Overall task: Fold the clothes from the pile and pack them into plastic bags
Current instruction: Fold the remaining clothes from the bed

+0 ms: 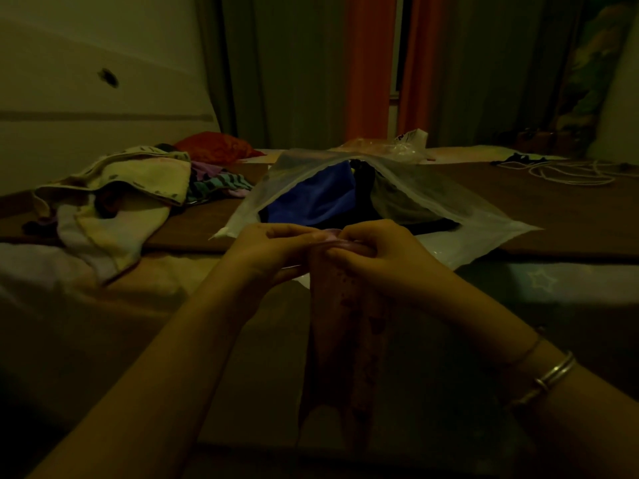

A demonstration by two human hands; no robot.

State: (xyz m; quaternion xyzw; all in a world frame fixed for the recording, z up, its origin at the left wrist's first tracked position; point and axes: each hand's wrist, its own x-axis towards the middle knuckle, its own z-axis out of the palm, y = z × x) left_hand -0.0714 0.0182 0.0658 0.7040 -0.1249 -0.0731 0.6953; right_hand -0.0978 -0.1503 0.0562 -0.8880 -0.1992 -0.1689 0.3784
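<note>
Both hands are pinching the top edge of a pinkish patterned garment [345, 323]: the left hand [273, 250] and right hand [377, 254] are gripping it side by side, letting it hang toward the camera. Just beyond the hands, a clear plastic bag [484, 216] is lying open, holding blue cloth [311, 198]. Left of the bag, the clothes pile [117, 202] is sitting.

pile [114, 198] left of bag [415, 191] | clothes [311, 198] in bag
</note>
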